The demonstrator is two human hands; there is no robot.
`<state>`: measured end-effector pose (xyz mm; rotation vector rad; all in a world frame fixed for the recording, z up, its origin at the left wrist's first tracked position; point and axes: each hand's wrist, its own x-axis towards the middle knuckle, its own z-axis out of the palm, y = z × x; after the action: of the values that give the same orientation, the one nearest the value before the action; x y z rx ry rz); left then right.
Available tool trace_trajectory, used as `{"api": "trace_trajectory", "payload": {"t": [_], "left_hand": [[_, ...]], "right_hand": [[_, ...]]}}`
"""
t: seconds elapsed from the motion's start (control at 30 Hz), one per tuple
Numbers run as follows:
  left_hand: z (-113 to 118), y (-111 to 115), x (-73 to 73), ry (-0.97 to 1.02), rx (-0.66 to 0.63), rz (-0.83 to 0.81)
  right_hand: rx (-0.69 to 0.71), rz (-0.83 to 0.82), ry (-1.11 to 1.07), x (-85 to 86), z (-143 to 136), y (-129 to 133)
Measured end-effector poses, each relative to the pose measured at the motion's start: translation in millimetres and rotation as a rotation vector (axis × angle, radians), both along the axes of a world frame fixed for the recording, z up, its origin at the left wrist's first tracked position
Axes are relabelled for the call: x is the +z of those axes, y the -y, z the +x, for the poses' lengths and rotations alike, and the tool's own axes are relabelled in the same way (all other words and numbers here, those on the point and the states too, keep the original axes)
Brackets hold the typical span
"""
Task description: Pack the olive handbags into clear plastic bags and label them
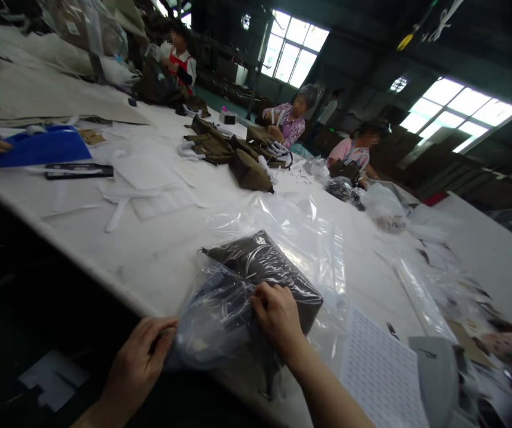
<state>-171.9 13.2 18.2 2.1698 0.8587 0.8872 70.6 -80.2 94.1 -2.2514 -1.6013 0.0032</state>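
A dark olive bag (278,267) lies inside a clear plastic bag (211,321) at the near edge of the white table. My left hand (142,351) pinches the plastic at its left end, out past the table's edge. My right hand (278,315) is closed on the plastic over the middle of the dark bag, its fingers curled. Flat clear plastic sheets (322,238) spread out beneath and behind the bag.
A printed sheet (376,374) and a grey device (434,374) are at the right. Olive bags (247,169) lie farther back. A blue folder (46,145) and white papers (149,178) are at the left. Several people work around the table.
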Motion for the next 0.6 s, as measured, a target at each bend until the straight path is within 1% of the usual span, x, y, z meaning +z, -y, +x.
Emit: {"api": "trace_trajectory", "payload": {"t": [0.03,0.07,0.1,0.13,0.17,0.23,0.3,0.37,0.4,0.5,0.57,0.6], "left_hand": [[10.1,1.2,9.3,0.055,-0.065,0.157],[23.2,2.6,17.0,0.078,-0.164,0.295],[38.3,3.8,22.0,0.064,-0.275,0.409],[54.3,4.3,23.6,0.023,-0.360,0.501],[69.9,3.8,21.6,-0.032,-0.403,0.577],[95.0,0.1,9.0,-0.126,-0.400,0.685],[108.1,-5.4,-7.6,-0.182,-0.380,0.732],[110.7,-9.5,-19.8,-0.204,-0.378,0.747],[109.8,-10.6,-23.0,-0.209,-0.377,0.749],[106.0,-11.5,-23.9,-0.224,-0.371,0.739],[104.3,-12.5,-22.6,-0.236,-0.380,0.718],[103.3,-13.6,-22.5,-0.234,-0.394,0.705]], "right_hand": [[0.023,-0.008,0.029,-0.6,0.0,-0.7],[0.039,-0.017,0.060,-1.0,0.2,-1.2],[0.052,-0.029,0.096,-1.5,0.7,-1.5],[0.058,-0.045,0.136,-2.0,1.4,-1.5],[0.058,-0.062,0.179,-2.5,2.3,-1.2],[0.044,-0.092,0.254,-3.8,4.5,-0.3],[0.034,-0.105,0.300,-5.0,6.1,0.1],[0.044,-0.098,0.322,-5.1,5.9,-0.9],[0.055,-0.089,0.327,-4.1,5.5,-1.6],[0.075,-0.029,0.285,5.2,10.2,3.9],[0.054,0.059,0.192,14.5,27.7,24.6],[0.021,0.127,0.132,18.0,43.0,42.8]]}}
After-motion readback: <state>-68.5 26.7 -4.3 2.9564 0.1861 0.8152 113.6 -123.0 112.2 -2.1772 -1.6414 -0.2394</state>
